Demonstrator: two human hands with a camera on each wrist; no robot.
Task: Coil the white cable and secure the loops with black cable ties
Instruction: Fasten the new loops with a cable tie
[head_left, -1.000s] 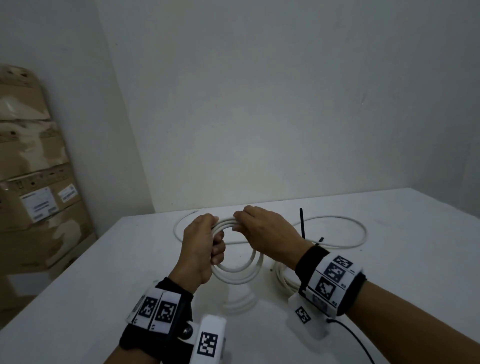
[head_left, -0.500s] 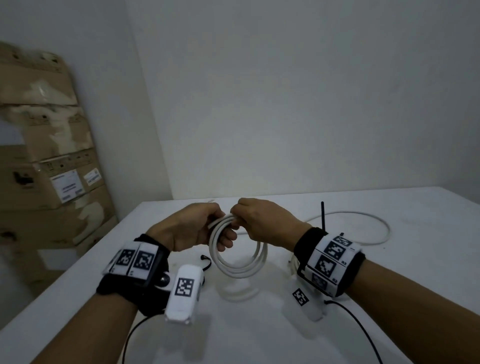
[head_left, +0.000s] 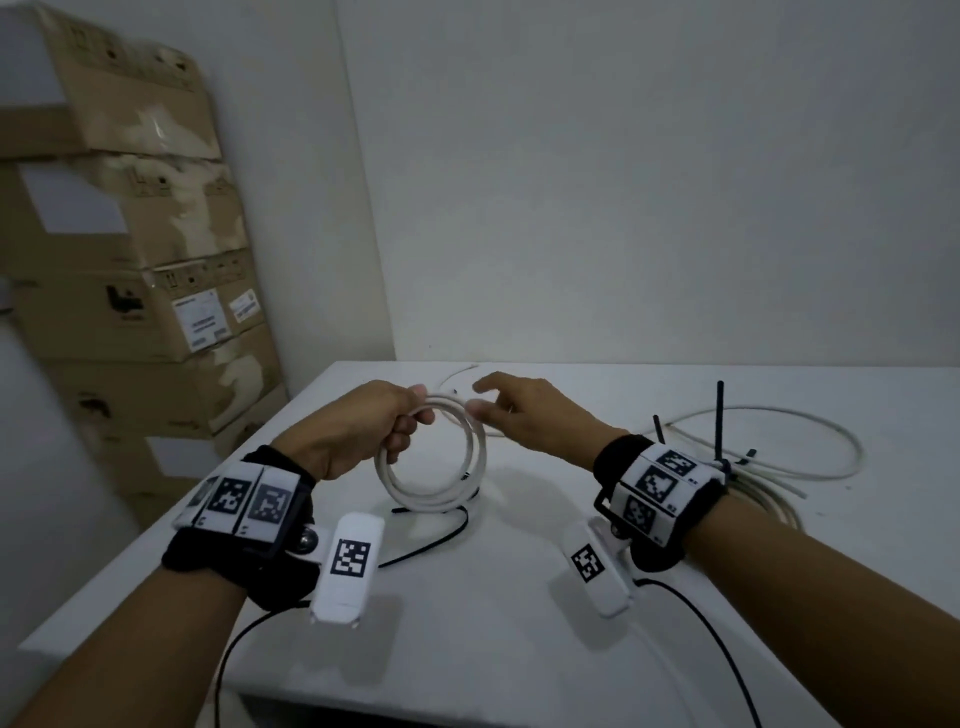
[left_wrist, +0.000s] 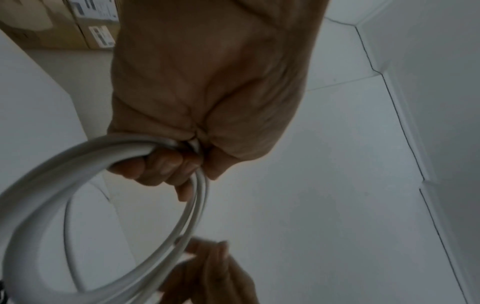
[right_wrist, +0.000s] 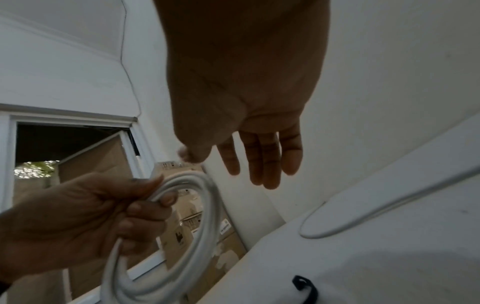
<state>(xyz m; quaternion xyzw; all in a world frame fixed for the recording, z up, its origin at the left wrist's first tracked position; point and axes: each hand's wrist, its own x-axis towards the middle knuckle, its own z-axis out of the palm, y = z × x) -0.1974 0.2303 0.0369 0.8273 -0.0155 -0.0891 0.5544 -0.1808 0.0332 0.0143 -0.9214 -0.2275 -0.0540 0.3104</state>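
Nearest me, my left hand (head_left: 358, 426) clasps the top of the coiled white cable (head_left: 434, 467) above the table (head_left: 493, 623). Just beyond, my right hand (head_left: 524, 415) hovers with fingers spread, holding nothing. Light, springy cable; I'd pinch the bundled top. Farther right, black cable ties (head_left: 719, 421) stand upright.

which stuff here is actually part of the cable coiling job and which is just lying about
Part of the job:
- coiled white round cable, gripped by the left hand
- open right hand, beside the coil
- thin black plastic cable ties on the white table

Lying about:
- stacked brown cardboard boxes at the left wall
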